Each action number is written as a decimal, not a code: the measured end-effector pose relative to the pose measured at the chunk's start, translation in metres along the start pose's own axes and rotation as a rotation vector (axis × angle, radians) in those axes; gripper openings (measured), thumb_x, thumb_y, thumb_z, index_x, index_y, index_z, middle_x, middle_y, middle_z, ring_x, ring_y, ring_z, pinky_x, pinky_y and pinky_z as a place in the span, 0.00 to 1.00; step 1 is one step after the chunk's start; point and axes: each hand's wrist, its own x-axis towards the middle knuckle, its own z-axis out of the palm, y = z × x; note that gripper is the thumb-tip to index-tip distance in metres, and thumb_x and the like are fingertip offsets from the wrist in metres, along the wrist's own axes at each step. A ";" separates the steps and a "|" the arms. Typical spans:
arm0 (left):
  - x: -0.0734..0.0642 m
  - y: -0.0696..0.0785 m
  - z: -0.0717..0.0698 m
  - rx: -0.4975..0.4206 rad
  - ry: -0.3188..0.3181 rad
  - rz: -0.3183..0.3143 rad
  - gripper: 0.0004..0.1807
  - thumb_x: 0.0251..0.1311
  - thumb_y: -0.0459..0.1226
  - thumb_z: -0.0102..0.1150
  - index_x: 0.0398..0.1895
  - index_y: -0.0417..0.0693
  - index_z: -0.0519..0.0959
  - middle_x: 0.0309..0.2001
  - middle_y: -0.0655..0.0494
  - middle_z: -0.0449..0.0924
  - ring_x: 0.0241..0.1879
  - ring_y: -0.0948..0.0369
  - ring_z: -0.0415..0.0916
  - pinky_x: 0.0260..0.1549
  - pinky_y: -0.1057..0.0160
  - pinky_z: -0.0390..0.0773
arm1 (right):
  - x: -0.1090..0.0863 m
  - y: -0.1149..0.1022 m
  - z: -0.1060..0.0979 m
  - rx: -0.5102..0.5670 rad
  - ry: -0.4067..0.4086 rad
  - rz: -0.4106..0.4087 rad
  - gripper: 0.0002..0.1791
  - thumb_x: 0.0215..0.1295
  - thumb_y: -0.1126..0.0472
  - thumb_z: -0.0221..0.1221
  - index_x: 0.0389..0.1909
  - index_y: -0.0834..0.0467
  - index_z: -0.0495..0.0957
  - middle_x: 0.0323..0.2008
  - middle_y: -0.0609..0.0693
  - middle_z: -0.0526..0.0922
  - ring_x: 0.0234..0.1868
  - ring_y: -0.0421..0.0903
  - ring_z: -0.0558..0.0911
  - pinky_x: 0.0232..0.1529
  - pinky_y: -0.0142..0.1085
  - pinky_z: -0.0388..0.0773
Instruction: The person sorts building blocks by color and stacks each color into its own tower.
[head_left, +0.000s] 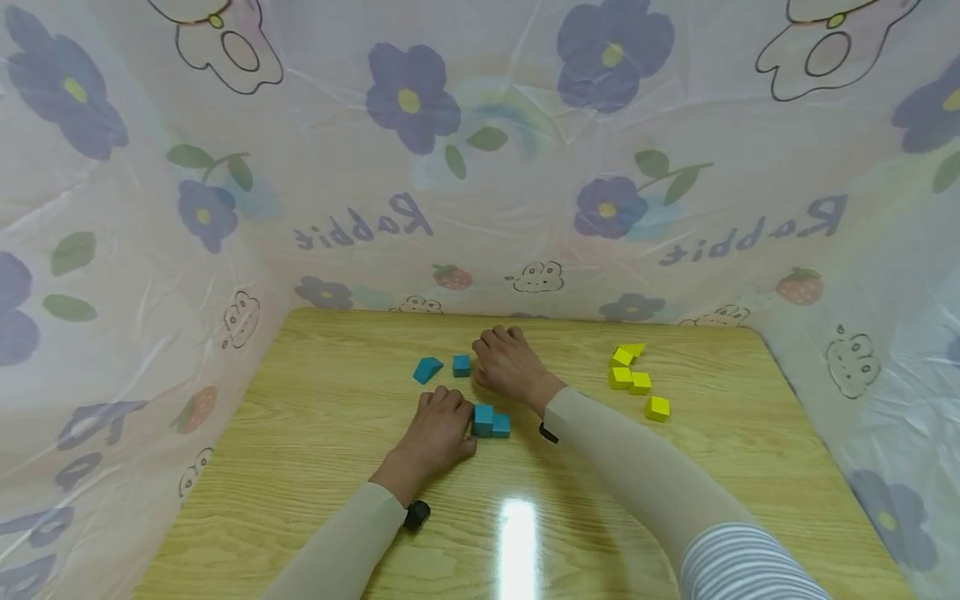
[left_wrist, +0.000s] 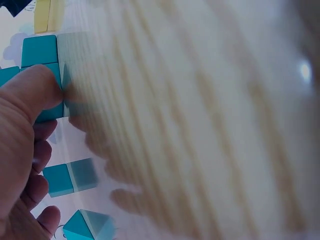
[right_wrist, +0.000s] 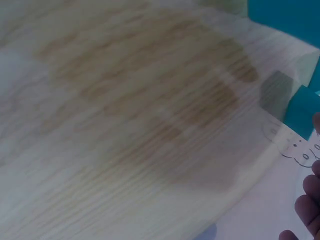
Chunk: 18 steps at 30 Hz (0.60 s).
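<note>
In the head view my left hand (head_left: 442,429) grips a small blue block (head_left: 483,421) from its left side. The left wrist view shows my thumb lying across a blue block (left_wrist: 50,107), with the fingers curled behind. A second, lower blue block (head_left: 501,426) sits against its right side. My right hand (head_left: 513,367) is bent down just behind these, its fingers curved beside a loose blue cube (head_left: 461,366). The right wrist view has a fingertip overlapping a blue cube (right_wrist: 301,112); nothing shows in the grasp. Left of the loose cube lies an angular blue block (head_left: 428,370).
Several yellow blocks (head_left: 621,378) form a loose group to the right, with one yellow cube (head_left: 657,409) nearer. The wood-grain table (head_left: 337,467) ends at a flower-printed curtain (head_left: 487,192) behind and at both sides. A black wrist device (head_left: 417,516) is at my left cuff.
</note>
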 end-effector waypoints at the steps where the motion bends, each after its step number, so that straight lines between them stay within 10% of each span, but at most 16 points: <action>1: 0.000 0.000 0.000 0.000 -0.004 0.000 0.14 0.63 0.47 0.68 0.44 0.48 0.81 0.45 0.56 0.75 0.45 0.55 0.64 0.51 0.53 0.64 | 0.002 0.000 0.001 -0.006 -0.007 -0.003 0.17 0.76 0.50 0.58 0.53 0.58 0.78 0.51 0.54 0.80 0.50 0.54 0.75 0.57 0.51 0.72; 18: 0.000 0.000 0.003 0.013 -0.006 -0.007 0.14 0.64 0.48 0.66 0.44 0.49 0.81 0.45 0.56 0.76 0.46 0.55 0.64 0.52 0.52 0.65 | 0.015 -0.008 0.015 -0.011 -0.074 -0.017 0.17 0.78 0.48 0.59 0.55 0.55 0.81 0.57 0.52 0.82 0.58 0.53 0.75 0.60 0.51 0.72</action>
